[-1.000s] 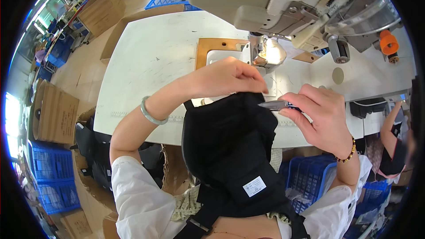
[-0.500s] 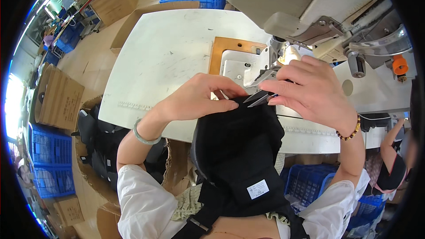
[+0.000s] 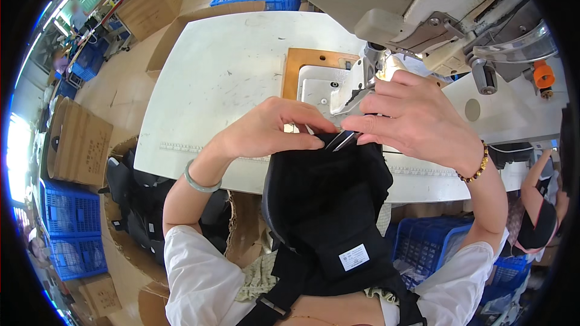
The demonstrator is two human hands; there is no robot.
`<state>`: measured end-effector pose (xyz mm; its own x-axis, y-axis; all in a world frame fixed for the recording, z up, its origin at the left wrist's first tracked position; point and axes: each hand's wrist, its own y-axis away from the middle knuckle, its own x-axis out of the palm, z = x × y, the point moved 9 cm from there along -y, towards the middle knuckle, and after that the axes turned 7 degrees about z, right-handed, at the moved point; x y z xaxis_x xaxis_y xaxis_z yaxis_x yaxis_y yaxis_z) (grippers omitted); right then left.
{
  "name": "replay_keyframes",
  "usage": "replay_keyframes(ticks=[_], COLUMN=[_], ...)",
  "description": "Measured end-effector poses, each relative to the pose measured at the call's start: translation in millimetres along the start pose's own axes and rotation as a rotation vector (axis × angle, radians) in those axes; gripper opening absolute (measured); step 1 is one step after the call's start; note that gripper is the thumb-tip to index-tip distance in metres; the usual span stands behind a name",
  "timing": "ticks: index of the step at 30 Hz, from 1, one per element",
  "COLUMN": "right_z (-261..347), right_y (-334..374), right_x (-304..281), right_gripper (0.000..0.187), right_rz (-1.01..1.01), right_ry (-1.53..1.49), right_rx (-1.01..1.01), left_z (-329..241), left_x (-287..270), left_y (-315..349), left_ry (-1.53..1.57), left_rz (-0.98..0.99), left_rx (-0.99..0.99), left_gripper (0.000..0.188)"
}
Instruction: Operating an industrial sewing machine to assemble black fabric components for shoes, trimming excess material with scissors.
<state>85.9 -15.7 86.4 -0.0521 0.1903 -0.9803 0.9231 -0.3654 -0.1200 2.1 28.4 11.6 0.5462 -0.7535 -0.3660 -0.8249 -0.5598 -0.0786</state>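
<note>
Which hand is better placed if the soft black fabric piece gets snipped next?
Probably the right hand: it holds silver-bladed snips at the upper edge of the black fabric piece. The left hand is busy pinching that edge.

On the black cloth piece I hold, a white label carries rows of dark print too small for me to read. Ruler markings run along the near edge of my pale table, to the left and right of the cloth — fine ticks whose figures I can't make out. Off to my left, a brown cardboard box bears dark printed characters on its side — blurred beyond my reading.
</note>
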Motion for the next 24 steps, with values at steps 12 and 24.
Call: replay_keyframes(ticks=[12,24], right_z=[2,-40], right_y=[7,59], right_x=[0,14], right_gripper=[0.019,0.052], right_rz=[-0.066,-0.336], right_ry=[0.034,-0.763], right_rx=[0.046,0.600], left_z=[-3,5], left_x=[2,0], left_y=[-3,0], left_ry=[-0.039,-0.034], left_rz=[0.044,-0.001], left_rx=[0.025,-0.036], left_gripper=[0.023,0.025])
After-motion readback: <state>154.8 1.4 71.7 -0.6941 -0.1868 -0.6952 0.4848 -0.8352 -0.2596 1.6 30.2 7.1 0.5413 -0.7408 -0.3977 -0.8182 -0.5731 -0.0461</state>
